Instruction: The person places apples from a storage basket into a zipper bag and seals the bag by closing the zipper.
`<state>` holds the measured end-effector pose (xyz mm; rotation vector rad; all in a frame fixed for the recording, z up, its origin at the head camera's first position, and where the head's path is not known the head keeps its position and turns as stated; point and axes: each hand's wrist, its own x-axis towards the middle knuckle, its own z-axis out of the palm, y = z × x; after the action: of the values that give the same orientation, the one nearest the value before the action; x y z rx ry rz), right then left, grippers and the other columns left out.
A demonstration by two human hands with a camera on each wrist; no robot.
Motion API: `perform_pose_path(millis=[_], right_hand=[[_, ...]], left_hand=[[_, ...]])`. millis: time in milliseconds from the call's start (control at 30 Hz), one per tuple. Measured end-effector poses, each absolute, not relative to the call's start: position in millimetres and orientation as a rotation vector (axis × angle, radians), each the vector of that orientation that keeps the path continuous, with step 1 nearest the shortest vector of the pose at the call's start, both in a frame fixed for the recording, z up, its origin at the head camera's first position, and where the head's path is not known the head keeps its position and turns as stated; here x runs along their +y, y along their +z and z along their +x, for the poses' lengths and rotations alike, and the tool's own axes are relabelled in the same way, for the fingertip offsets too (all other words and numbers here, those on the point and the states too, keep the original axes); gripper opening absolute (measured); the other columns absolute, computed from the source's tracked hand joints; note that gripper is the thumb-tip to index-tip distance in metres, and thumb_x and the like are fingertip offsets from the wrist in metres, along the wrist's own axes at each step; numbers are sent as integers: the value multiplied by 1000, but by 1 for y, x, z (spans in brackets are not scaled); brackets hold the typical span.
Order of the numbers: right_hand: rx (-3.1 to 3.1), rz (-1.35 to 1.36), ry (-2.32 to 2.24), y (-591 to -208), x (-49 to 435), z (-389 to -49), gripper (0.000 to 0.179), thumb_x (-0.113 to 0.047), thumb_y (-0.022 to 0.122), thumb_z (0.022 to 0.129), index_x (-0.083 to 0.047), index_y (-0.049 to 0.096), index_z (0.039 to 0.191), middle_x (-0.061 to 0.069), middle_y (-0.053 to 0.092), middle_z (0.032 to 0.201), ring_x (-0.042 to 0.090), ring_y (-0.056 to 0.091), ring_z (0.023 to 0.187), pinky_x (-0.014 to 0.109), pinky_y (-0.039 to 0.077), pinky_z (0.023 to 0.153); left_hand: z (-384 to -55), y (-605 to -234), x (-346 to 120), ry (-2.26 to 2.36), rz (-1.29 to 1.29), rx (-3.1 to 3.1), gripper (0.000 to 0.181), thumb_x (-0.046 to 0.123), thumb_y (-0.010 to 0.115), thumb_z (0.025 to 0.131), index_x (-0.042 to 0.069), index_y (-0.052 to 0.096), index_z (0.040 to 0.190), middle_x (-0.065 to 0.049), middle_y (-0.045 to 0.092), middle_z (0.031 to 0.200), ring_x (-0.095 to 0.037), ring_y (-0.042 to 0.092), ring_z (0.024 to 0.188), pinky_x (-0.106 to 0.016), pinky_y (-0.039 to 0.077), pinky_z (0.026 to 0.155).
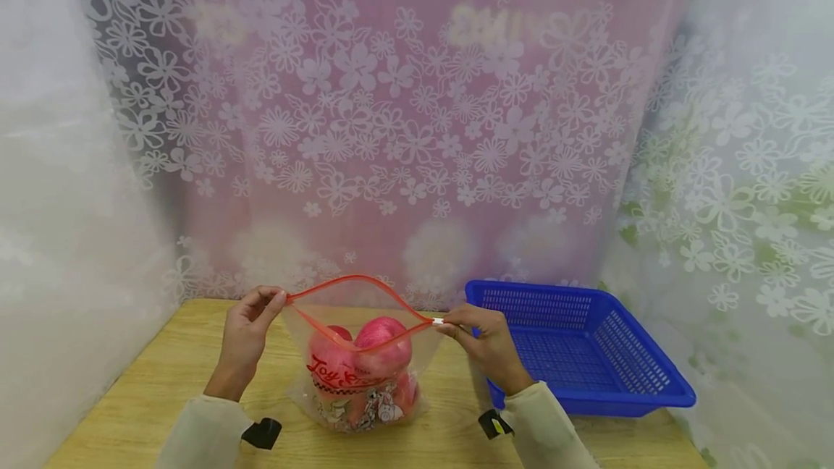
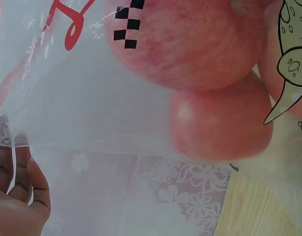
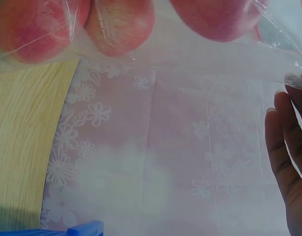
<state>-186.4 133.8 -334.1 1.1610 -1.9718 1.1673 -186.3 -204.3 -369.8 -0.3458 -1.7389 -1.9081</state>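
Note:
A clear zipper bag [image 1: 335, 396] with a red zip rim and printed cartoon figures stands on the table, its mouth spread wide. Inside it are several red apples [image 1: 384, 342], also seen close through the plastic as an apple [image 2: 219, 123] in the left wrist view and an apple [image 3: 121, 24] in the right wrist view. My left hand [image 1: 247, 335] pinches the left end of the rim between thumb and fingers. At the right end, my right hand [image 1: 485, 342] pinches the rim by the white zip slider [image 1: 437, 321].
A blue plastic basket [image 1: 586, 400] stands to the right on the wooden table [image 1: 195, 353], close beside my right hand. Behind the table hangs a pink, flower-printed curtain [image 1: 391, 129], and pale sheets [image 1: 736, 237] flank both sides.

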Motion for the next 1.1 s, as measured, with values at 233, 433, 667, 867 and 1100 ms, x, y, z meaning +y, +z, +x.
perform_pose_path(millis=[233,433,667,867,1100], right_hand=[[-1937,1180,1173,-353,140,-205,12,8,70,80,-1,75,85,14,69,79,14,58,66,22,45,57],[-1908,1218,1179,-347,137,-200,11,11,69,80,2,73,85,17,69,79,16,60,68,24,46,57],[-1922,1197,1160,-338,133,-191,9,13,69,79,6,72,83,18,68,78,17,62,69,25,49,59],[-1927,1197,1173,-350,137,-203,13,12,69,79,2,74,86,14,70,82,17,65,74,25,52,64],[-1815,1293,1155,-352,133,-208,11,11,70,80,3,73,87,16,69,81,20,65,72,25,53,65]], left_hand=[[-187,-369,-207,-1881,-332,-1791,13,7,54,99,-2,63,96,10,64,86,-7,59,84,-15,46,81],[-186,-362,-209,-1757,-296,-1941,23,13,55,99,-8,60,103,11,63,89,-8,60,87,-14,46,81],[-181,-338,-207,-1338,-331,-2234,24,25,59,98,4,66,106,-6,64,104,-18,56,94,-32,47,81],[-175,-298,-188,-946,-567,-2373,16,26,63,95,12,68,102,-6,64,108,-29,58,101,-51,48,83],[-166,-264,-135,-581,-997,-2528,22,30,64,94,15,66,110,-5,62,118,-30,54,115,-55,39,99]])
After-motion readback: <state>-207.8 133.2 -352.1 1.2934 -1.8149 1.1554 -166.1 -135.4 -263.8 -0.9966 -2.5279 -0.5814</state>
